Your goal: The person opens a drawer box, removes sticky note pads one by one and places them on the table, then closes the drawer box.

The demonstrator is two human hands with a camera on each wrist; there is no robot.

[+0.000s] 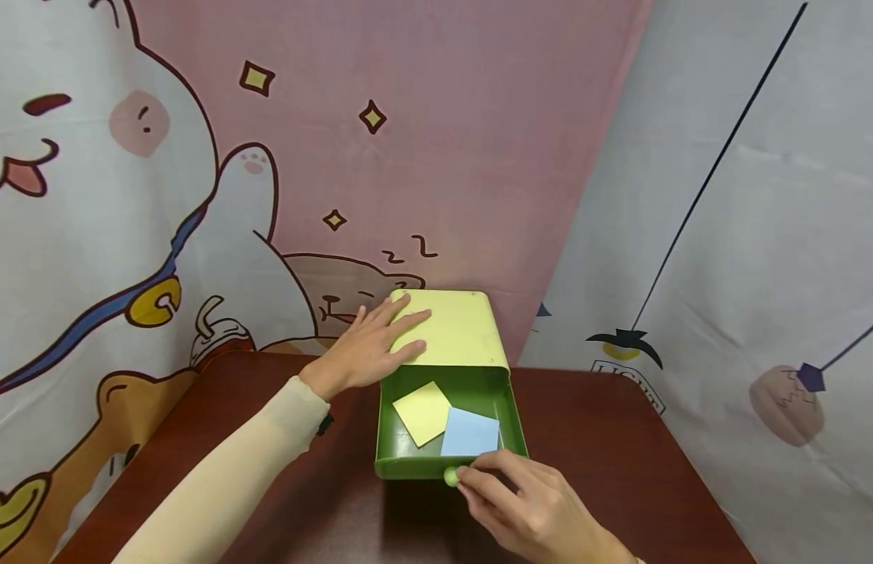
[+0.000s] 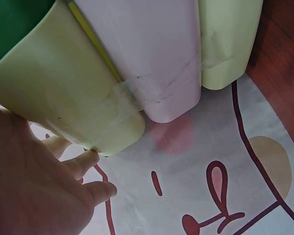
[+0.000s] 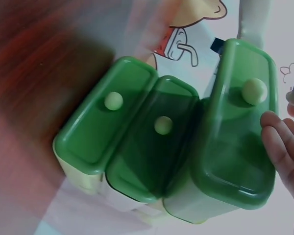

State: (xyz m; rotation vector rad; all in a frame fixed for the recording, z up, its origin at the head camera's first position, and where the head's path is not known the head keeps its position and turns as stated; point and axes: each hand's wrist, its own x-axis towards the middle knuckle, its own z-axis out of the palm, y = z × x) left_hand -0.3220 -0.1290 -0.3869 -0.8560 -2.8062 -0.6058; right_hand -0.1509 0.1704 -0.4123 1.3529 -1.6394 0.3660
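A stack of drawers has a pale yellow top case (image 1: 453, 329). Its green drawer (image 1: 408, 468) is pulled out, with a yellow paper square (image 1: 423, 413) and a light blue one (image 1: 470, 432) lying inside. My left hand (image 1: 369, 345) rests on the case's left side, fingers spread. In front of the drawer, my right hand (image 1: 528, 501) has bent fingers and thumb right beside the round light-green knob (image 1: 452, 476). The right wrist view shows this knob (image 3: 255, 91) outside the gap between fingertips (image 3: 269, 119) and thumb.
Below the top drawer are two more green drawers with knobs, the middle one (image 3: 161, 132) and the bottom one (image 3: 108, 112). The stack stands on a dark red-brown table (image 1: 584, 454). A printed cartoon cloth (image 1: 436, 141) hangs close behind. The pink middle case (image 2: 161, 58) has clear tape on it.
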